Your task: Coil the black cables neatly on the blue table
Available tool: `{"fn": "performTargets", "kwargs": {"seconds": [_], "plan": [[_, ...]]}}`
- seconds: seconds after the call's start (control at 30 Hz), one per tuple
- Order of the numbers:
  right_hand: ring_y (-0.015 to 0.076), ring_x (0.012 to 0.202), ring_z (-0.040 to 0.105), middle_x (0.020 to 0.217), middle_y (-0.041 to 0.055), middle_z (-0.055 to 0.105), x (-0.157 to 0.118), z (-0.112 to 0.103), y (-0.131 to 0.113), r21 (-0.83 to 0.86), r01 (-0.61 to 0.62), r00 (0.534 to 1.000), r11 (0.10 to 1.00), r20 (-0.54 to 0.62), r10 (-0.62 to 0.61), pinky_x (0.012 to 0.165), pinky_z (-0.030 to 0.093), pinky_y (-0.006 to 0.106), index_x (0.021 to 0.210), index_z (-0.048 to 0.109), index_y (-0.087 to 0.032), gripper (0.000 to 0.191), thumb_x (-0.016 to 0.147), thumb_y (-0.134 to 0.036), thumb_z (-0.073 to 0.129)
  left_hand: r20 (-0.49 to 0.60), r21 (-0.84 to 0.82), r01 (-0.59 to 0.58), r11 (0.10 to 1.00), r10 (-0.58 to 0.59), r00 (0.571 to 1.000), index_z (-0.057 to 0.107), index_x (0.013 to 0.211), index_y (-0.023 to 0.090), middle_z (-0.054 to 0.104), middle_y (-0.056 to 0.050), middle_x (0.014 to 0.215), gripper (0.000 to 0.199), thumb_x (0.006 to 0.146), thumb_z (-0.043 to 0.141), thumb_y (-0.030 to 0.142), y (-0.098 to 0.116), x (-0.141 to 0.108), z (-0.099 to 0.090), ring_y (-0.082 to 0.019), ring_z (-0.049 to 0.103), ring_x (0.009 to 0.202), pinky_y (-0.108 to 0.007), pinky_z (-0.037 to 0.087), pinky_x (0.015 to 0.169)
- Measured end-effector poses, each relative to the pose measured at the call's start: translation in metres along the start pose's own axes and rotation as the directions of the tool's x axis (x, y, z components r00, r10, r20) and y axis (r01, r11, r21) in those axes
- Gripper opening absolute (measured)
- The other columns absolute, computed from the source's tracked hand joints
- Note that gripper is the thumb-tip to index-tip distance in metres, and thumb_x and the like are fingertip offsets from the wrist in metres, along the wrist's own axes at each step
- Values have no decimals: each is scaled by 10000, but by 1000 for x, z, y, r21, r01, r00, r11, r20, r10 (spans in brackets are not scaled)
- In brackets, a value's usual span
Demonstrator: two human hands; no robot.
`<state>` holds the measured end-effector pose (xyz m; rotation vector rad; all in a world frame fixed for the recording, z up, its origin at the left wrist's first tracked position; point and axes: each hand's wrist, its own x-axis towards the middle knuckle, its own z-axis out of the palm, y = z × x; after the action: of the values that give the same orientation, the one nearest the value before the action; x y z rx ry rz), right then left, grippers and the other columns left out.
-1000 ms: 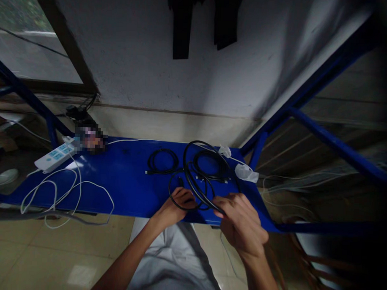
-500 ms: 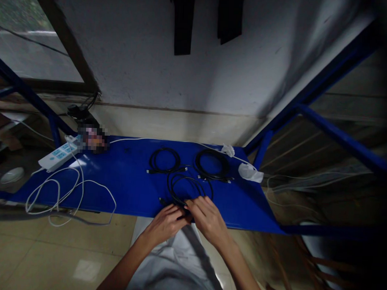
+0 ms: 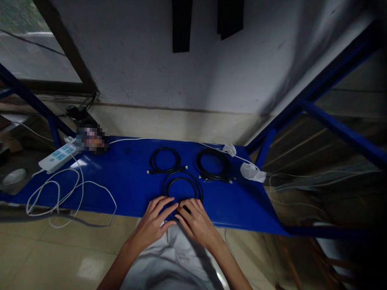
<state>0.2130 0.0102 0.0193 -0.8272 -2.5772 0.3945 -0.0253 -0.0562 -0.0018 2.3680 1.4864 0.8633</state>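
A coiled black cable (image 3: 182, 178) lies at the front of the blue table, its near side hidden beneath my hands. My left hand (image 3: 155, 217) rests at the coil's lower left with fingers apart, the fingertips over the cable. On the lower right, my right hand (image 3: 197, 221) has bent fingers around a short black piece of the cable, which shows between thumb and fingers. Just behind are two more black coils: a left coil (image 3: 151, 158) with a plug at each end, and a thicker right coil (image 3: 226, 163) with several metal plugs.
A white power strip (image 3: 56, 158) and a loose white cord (image 3: 111, 193) occupy the left of the blue table (image 3: 126, 168). Crumpled white plastic (image 3: 252, 172) lies at the right edge. Blue frame posts (image 3: 264, 151) rise at both ends, with a wall behind.
The front cable has been drawn into a smaller, neater coil; its loose loop on the right is gone. My hands have moved apart slightly, and the left fingers have spread.
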Motion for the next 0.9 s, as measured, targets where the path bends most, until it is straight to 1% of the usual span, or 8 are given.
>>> {"fn": "performTargets", "kwargs": {"seconds": [0.1, 0.2, 0.4, 0.53, 0.6, 0.7, 0.8, 0.9], "plan": [[312, 1205, 622, 1287, 133, 688, -4, -3, 1, 20, -10, 999, 1000, 34, 9, 1068, 540, 532, 1437, 644, -217, 380, 1111, -412, 628, 72, 10, -65, 998, 64, 995, 568, 1572, 261, 616, -127, 1553, 540, 1062, 705, 371, -11, 4, -5, -309, 495, 1504, -540, 509, 1208], [335, 1232, 623, 1327, 145, 690, -10, -9, 9, 19, -11, 998, 1000, 60, 10, 1077, 545, 557, 1501, 615, -214, 508, 1076, -484, 677, 100, -12, -73, 997, 74, 992, 649, 1457, 226, 668, -125, 1465, 442, 1052, 717, 389, -14, 7, -8, -295, 558, 1440, -516, 528, 1182], [348, 1247, 629, 1325, 157, 705, -20, -16, 24, 23, -9, 999, 1000, 35, 9, 1109, 535, 594, 1456, 648, -196, 498, 1045, -464, 732, 64, -77, -63, 995, 68, 996, 721, 1312, 219, 720, -102, 1300, 245, 1091, 659, 305, -25, 11, -17, -264, 631, 1334, -503, 538, 1170], [367, 1410, 551, 1487, 176, 629, -27, -13, 26, 34, -49, 998, 998, -34, 50, 1173, 511, 602, 1548, 581, -223, 590, 1034, -459, 749, 26, -52, -25, 998, 27, 999, 690, 1410, 246, 684, -104, 1415, 314, 1103, 632, 271, -36, 11, -27, -267, 593, 1409, -530, 513, 1216], [393, 1484, 493, 1583, 198, 550, -31, -11, 31, 24, -128, 986, 991, -101, 130, 1209, 481, 628, 1616, 512, -225, 723, 1004, -505, 777, 5, -34, 24, 999, -24, 1000, 633, 1510, 268, 614, -116, 1543, 412, 1099, 641, 280, -38, 9, -32, -280, 537, 1483, -543, 508, 1229], [408, 1473, 520, 1599, 218, 525, -39, -6, 43, 25, -248, 954, 968, -168, 248, 1191, 503, 632, 1668, 435, -219, 851, 975, -559, 795, -34, -36, 77, 996, -78, 996, 543, 1614, 294, 543, -128, 1637, 543, 1084, 662, 291, -36, 7, -37, -295, 489, 1537, -569, 497, 1245], [394, 1417, 578, 1555, 211, 564, -41, -4, 49, 46, -286, 942, 957, -168, 290, 1143, 547, 605, 1659, 432, -227, 814, 994, -548, 775, -30, -55, 77, 996, -79, 996, 529, 1628, 290, 531, -132, 1655, 572, 1074, 669, 274, -33, 7, -35, -303, 456, 1567, -591, 484, 1252], [407, 1437, 542, 1561, 218, 533, -34, -5, 38, 60, -250, 946, 966, -199, 257, 1158, 520, 632, 1584, 512, -229, 739, 979, -542, 798, 9, -64, 15, 998, -15, 1000, 614, 1545, 269, 614, -115, 1581, 469, 1078, 661, 250, -31, 11, -27, -302, 450, 1573, -635, 435, 1278]]}}
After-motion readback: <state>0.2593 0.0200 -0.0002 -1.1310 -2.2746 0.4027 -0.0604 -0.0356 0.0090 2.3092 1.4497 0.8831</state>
